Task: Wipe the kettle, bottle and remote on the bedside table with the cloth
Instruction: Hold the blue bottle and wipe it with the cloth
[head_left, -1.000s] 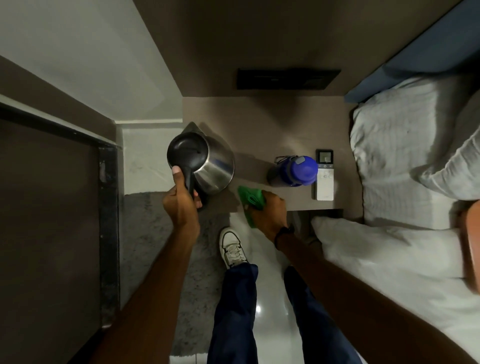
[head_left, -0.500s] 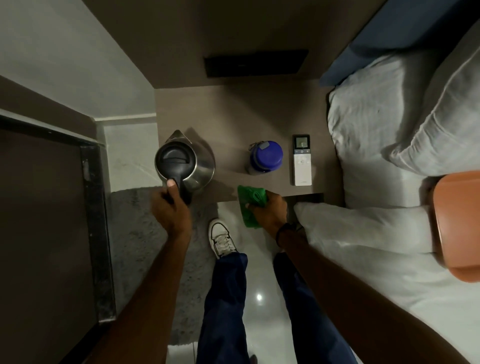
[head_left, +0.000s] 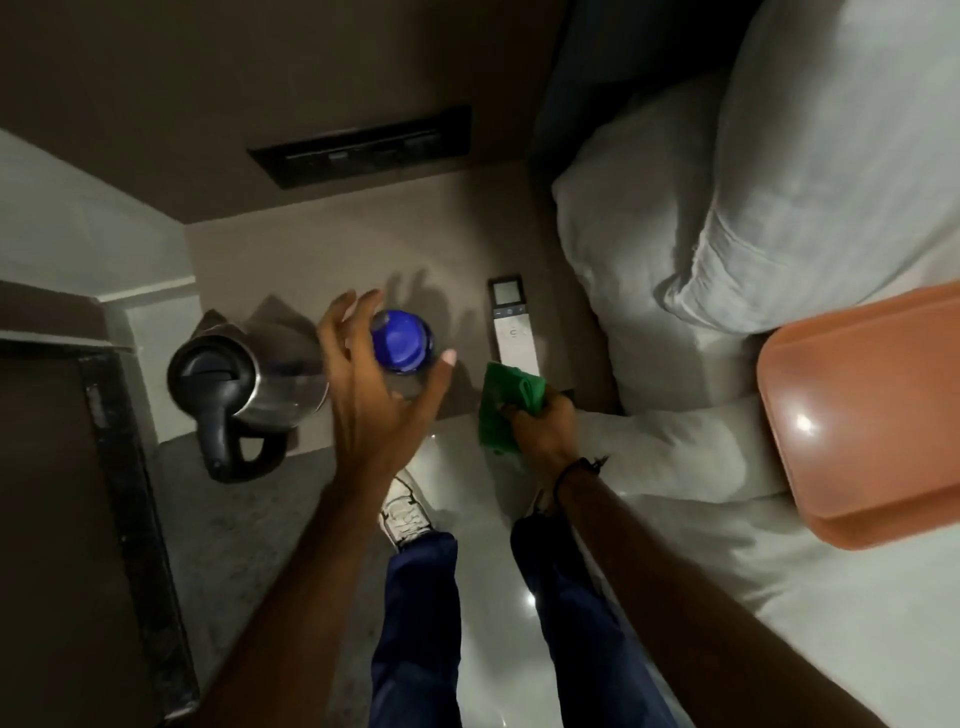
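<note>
The steel kettle (head_left: 249, 384) with a black lid and handle stands at the left of the brown bedside table (head_left: 311, 260). A bottle with a blue cap (head_left: 402, 340) stands in the table's middle. My left hand (head_left: 374, 384) hovers spread over it, fingers apart, thumb to the cap's right, holding nothing. The white remote (head_left: 511, 327) lies at the right of the table. My right hand (head_left: 543, 428) grips a crumpled green cloth (head_left: 506, 402) at the table's front edge, just below the remote.
A bed with white pillows (head_left: 753, 182) and sheets borders the table on the right, with an orange tray (head_left: 862, 410) on it. A black switch panel (head_left: 363, 145) is on the wall behind. My legs and a white shoe (head_left: 405, 512) are on the floor below.
My left hand let go of the kettle handle and moved right, opening above the bottle. The kettle now stands on the table. My right hand still holds the cloth.
</note>
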